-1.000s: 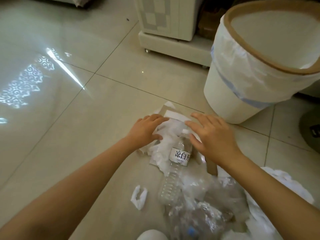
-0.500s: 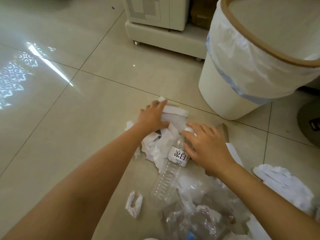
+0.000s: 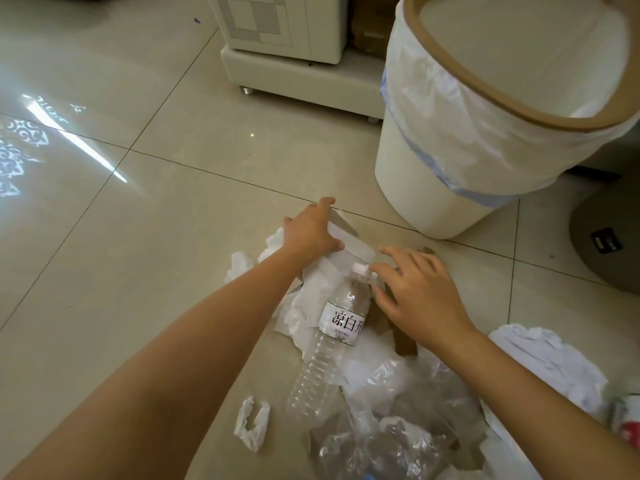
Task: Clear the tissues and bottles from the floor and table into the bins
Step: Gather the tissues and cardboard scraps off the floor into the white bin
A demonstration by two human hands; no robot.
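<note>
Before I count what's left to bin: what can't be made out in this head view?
- Bin contents: only its liner and far wall show.
- Water bottle base: under crumpled clear plastic.
- Red-and-white item: cut by right edge.
- Under the left hand: tissue pile partly covered.

Glossy beige floor tiles [image 3: 145, 237], white cabinet [image 3: 294, 46].

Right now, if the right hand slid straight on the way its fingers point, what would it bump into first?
The right hand points up-left across the floor, fingertips at the water bottle's white cap. It would probably meet that cap first, then the white cardboard piece under the left hand. Depth is uncertain.
</note>
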